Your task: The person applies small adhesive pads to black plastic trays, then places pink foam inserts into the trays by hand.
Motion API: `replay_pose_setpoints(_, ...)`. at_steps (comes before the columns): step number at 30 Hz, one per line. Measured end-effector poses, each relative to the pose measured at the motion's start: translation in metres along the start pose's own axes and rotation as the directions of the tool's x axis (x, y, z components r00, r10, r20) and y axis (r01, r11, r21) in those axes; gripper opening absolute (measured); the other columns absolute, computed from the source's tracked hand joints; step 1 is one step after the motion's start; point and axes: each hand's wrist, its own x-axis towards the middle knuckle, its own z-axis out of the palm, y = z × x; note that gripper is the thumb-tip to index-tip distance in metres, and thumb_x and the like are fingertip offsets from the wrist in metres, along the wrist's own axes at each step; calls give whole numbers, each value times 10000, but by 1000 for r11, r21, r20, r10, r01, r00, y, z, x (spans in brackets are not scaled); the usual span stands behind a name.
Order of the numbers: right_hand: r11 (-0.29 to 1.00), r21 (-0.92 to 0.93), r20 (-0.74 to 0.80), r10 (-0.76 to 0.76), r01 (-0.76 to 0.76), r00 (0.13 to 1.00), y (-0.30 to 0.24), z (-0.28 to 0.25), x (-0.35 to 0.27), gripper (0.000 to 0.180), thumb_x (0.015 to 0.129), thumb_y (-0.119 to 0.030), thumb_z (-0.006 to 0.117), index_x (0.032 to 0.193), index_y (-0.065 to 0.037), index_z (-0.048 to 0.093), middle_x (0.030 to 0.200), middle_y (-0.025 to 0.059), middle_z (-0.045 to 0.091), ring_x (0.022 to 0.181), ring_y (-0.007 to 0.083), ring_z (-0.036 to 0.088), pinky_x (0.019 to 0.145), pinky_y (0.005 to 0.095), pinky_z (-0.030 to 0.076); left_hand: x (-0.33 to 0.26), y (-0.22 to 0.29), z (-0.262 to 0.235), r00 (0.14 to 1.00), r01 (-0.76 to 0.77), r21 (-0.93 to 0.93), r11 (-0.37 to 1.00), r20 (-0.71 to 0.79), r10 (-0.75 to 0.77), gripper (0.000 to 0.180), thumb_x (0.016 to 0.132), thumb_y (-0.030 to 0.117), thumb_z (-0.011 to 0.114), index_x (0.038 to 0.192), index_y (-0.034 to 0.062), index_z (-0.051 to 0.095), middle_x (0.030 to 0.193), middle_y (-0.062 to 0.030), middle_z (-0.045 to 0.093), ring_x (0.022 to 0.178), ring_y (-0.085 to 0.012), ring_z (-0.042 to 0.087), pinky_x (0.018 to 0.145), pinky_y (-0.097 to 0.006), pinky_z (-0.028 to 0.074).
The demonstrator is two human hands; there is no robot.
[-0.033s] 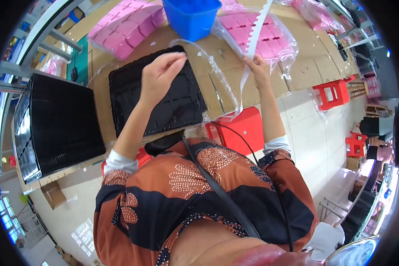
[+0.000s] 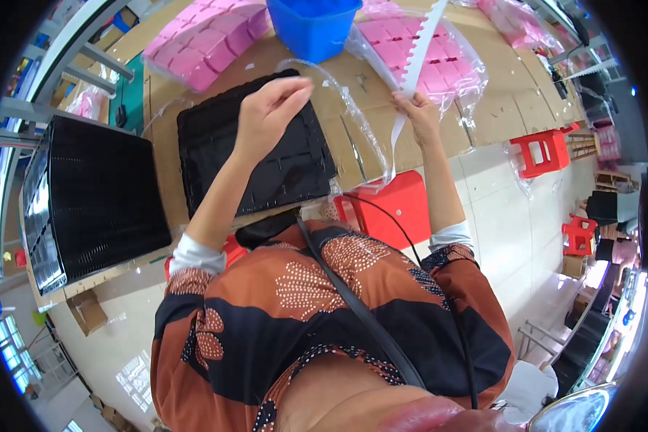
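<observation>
My left hand (image 2: 270,108) hovers over a black compartment tray (image 2: 252,155) on the cardboard-covered bench, fingers pinched on the edge of a clear plastic bag (image 2: 353,119) that arches across to the right. My right hand (image 2: 419,115) grips a long white strip with a notched edge (image 2: 423,39). The strip runs up from that hand over a bagged pink foam tray (image 2: 450,68), and its lower end hangs below the hand. The bag sags between both hands.
A stack of black trays (image 2: 86,194) sits at the left end of the bench. More pink foam trays (image 2: 201,39) and a blue bin (image 2: 313,25) lie at the back. Red plastic stools (image 2: 389,205) (image 2: 543,151) stand on the tiled floor by my legs and to the right.
</observation>
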Motion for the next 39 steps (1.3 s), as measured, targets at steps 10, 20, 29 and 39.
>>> replay_pose_setpoints(10, 985, -149, 35, 94, -88, 995, 8, 70, -44, 259, 860, -154, 485, 1011, 44, 558, 777, 137, 640, 651, 190, 634, 557, 286, 485, 38, 0, 58, 965, -264, 396, 880, 112, 239, 390, 670, 248, 729, 972, 33, 608, 827, -59, 615, 701, -104, 580, 617, -227, 465)
replay_pose_setpoints(20, 599, -745, 267, -133, 292, 954, -20, 140, -69, 228, 787, -141, 476, 962, 1, 511, 710, 205, 598, 665, 371, 591, 594, 451, 465, 33, -16, 41, 967, -194, 638, 745, -2, 254, 246, 723, 263, 658, 853, 56, 634, 704, -61, 611, 605, -183, 593, 557, -244, 468)
replay_pose_setpoints(29, 544, -759, 367, -97, 358, 925, -18, 168, -81, 173, 803, -123, 446, 776, 2, 563, 677, 229, 581, 639, 385, 580, 602, 472, 457, 14, -4, 20, 938, -223, 648, 728, -59, 340, 219, 761, 266, 626, 822, 57, 637, 639, -56, 611, 563, -165, 598, 517, -234, 455)
replay_pose_setpoints(39, 845, -453, 447, -62, 285, 893, -50, 181, -108, 445, 770, -220, 618, 1104, 37, 477, 918, 219, 595, 844, 317, 598, 723, 353, 465, 22, -27, -42, 978, 211, 93, 973, -30, -209, 210, 757, 235, 671, 829, 38, 661, 701, -2, 634, 572, -46, 537, 484, -187, 384)
